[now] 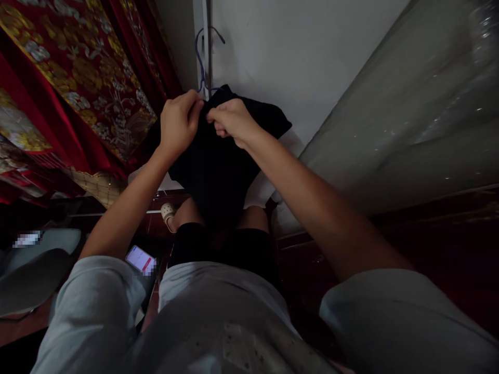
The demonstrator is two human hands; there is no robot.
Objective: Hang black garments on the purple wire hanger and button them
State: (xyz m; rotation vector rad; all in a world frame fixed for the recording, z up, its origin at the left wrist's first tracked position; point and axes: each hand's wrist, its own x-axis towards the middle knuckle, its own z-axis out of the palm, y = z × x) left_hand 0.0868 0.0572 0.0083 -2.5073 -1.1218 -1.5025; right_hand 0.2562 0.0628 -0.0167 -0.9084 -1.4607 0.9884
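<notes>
A black garment (218, 161), probably a shirt, hangs in front of me on a thin blue-purple clothes hanger (201, 57), whose hook sticks up above the cloth. At the garment's upper edge, just left of the hanger's neck, my left hand (180, 118) is closed on the fabric. Close beside it my right hand (231, 120) pinches the cloth right of the neck, fingers curled in. Dark folds hide exactly which part of the garment each hand grips.
Red curtains with gold and silver embroidery (93, 78) hang at the left. A pale wall panel (288, 47) stands behind the hanger, with plastic-like sheeting (413, 114) at the right. A lit phone (141, 259) and a grey chair (39, 270) are at lower left.
</notes>
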